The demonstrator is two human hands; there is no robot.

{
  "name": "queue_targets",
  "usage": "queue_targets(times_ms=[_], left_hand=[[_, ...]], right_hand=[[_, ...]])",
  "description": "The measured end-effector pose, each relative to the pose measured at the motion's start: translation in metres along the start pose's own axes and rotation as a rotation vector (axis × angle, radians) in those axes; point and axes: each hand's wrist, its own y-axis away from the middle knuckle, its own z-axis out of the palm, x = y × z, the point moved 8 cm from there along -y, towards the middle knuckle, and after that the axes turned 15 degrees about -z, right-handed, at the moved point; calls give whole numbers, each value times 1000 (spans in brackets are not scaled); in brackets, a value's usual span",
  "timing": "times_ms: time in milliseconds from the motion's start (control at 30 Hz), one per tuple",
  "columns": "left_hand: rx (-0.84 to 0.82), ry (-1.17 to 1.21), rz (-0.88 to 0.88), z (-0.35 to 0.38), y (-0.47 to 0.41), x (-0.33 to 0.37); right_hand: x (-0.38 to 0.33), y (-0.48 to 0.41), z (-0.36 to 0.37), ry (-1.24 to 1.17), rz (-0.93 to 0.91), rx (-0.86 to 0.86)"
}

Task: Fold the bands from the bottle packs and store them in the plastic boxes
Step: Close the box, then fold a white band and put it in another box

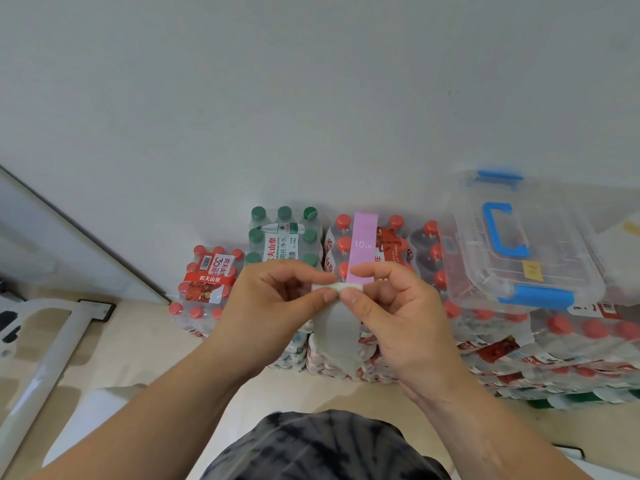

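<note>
A pale translucent band (337, 336) hangs down between my hands, its top edge rolled or folded at about chest height. My left hand (277, 306) pinches that top edge from the left with thumb and fingertips. My right hand (394, 306) pinches it from the right, thumb in front. A pink band (363, 247) marked "10 LB" lies stretched over a red-capped bottle pack (391, 244) behind my hands. A clear plastic box (519, 244) with blue handle and blue clips sits shut on the packs at the right.
Several shrink-wrapped bottle packs stand against the white wall: a green-capped pack (284, 233), a low red-capped pack (207, 282) at left, stacked packs (554, 348) at right. A white metal frame (52, 341) stands on the beige floor at left.
</note>
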Motion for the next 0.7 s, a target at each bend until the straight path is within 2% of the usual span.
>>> queue_targets(times_ms=[367, 700], left_hand=[[-61, 65, -114, 7, -1, -12], [8, 71, -92, 5, -3, -11]], right_hand=[[-3, -4, -5, 22, -66, -22], [2, -4, -7, 47, -37, -6]])
